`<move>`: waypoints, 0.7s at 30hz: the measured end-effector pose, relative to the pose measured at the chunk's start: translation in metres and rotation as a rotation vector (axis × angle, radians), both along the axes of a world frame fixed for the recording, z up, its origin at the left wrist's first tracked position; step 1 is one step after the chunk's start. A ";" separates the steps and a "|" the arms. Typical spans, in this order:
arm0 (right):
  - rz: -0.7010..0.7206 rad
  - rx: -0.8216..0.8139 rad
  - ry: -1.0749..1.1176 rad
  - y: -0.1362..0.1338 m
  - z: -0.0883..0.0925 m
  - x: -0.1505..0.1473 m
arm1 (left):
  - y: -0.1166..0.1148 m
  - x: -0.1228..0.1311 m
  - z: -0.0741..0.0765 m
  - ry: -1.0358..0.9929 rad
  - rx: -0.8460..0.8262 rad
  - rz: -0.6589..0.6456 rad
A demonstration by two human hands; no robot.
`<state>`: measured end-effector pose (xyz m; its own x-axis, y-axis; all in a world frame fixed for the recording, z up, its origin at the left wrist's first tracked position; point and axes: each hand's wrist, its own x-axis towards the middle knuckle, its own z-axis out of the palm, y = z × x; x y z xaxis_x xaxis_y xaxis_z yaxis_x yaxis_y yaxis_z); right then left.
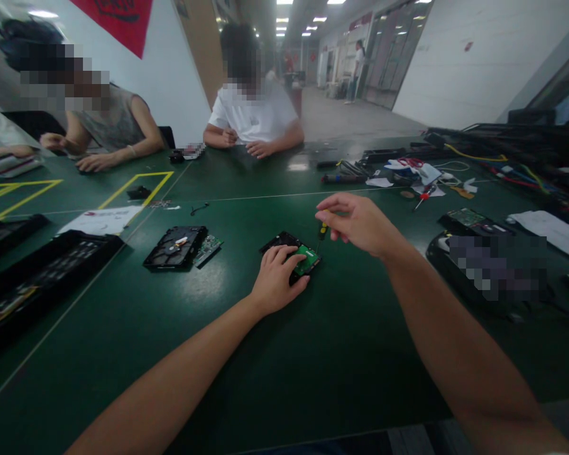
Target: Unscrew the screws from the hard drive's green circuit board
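Note:
A hard drive (pixel 310 257) with a green circuit board on its upper face lies on the green table in front of me. My left hand (pixel 277 278) grips it from above, fingers over the board and thumb at the near edge, so part of the drive is hidden. In my right hand (pixel 353 221) a small yellow-and-black screwdriver (pixel 323 229) is pinched upright, its thin shaft pointing down at the drive's right end. Whether the tip sits in a screw is too small to tell. To the left lie a black drive case (pixel 173 248) and a loose circuit board (pixel 208 251).
Long black trays (pixel 42 278) lie at the left. On the right are a black device (pixel 483 265), a red-handled screwdriver (pixel 424 197) and a heap of cables (pixel 526 164). Two people sit across the table (pixel 227 354), and another person's arm shows at far left.

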<state>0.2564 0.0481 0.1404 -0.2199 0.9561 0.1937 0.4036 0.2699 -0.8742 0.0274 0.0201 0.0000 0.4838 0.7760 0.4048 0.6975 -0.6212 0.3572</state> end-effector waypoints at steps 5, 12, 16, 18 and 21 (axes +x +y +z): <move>-0.026 0.025 -0.018 0.001 -0.003 -0.001 | 0.000 0.001 0.002 0.000 0.003 0.000; 0.010 0.002 0.004 -0.001 -0.001 0.000 | 0.000 0.001 0.000 -0.012 0.008 -0.005; 0.062 -0.039 0.041 -0.002 0.002 -0.003 | 0.000 0.000 0.000 -0.011 -0.001 -0.002; 0.067 -0.030 0.039 -0.002 0.002 -0.003 | 0.000 0.000 0.000 -0.010 -0.002 0.000; 0.051 0.002 0.020 -0.002 0.002 -0.002 | 0.000 0.001 0.001 -0.007 -0.002 -0.002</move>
<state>0.2541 0.0466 0.1419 -0.2643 0.9433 0.2007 0.3719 0.2917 -0.8813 0.0279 0.0202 0.0006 0.4828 0.7755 0.4069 0.6935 -0.6223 0.3631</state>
